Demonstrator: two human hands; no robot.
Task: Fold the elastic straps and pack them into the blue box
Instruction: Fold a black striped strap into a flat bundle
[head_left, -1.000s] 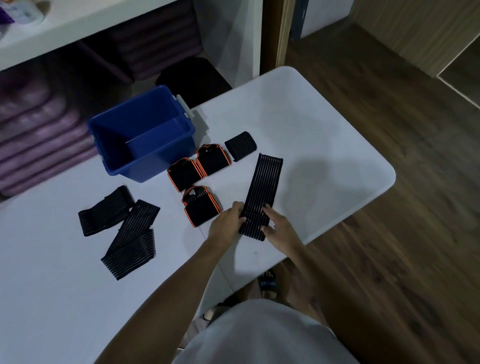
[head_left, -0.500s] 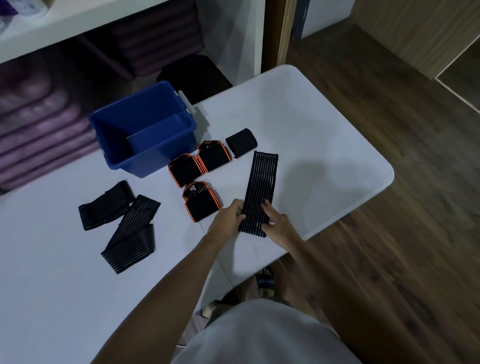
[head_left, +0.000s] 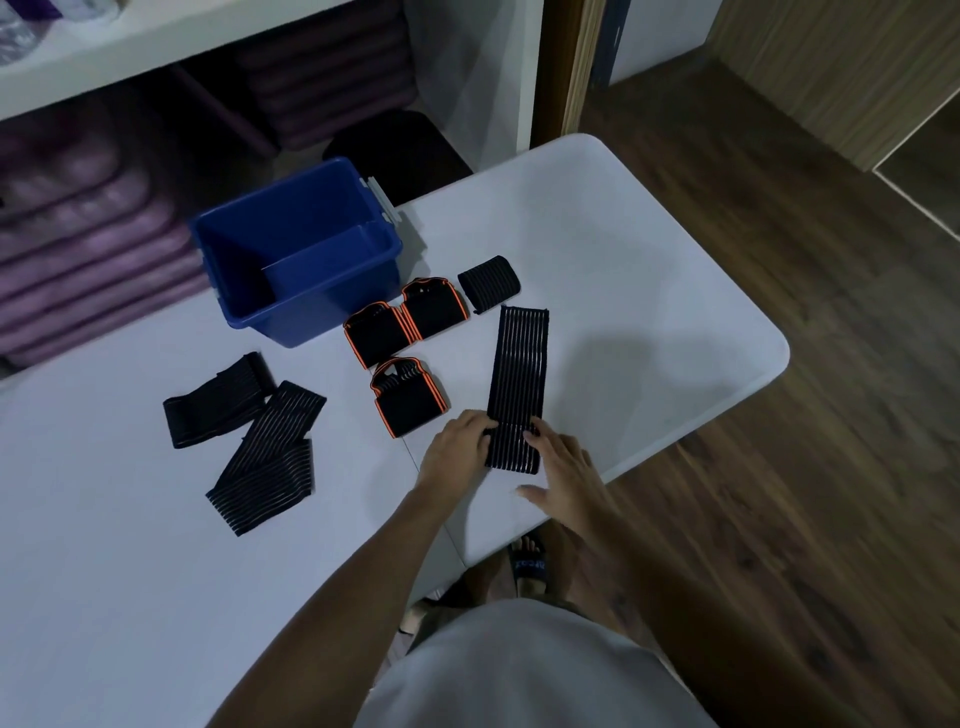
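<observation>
A long black ribbed elastic strap lies flat on the white table, running away from me. My left hand grips its near left edge with curled fingers. My right hand rests straight fingertips on its near right edge, thumb spread out on the table. The blue box stands open at the back left, and nothing shows inside it. Three folded orange-trimmed straps and a small folded black strap lie between the box and the long strap.
Two unfolded black straps lie overlapping on the table's left part. The table's right edge and rounded corners drop off to a wooden floor. Shelves with purple stacked cloth stand behind the box.
The long strap has turned slightly, its far end swinging left so it lies straighter. Both hands stay at its near end, and the right thumb has spread out onto the table.
</observation>
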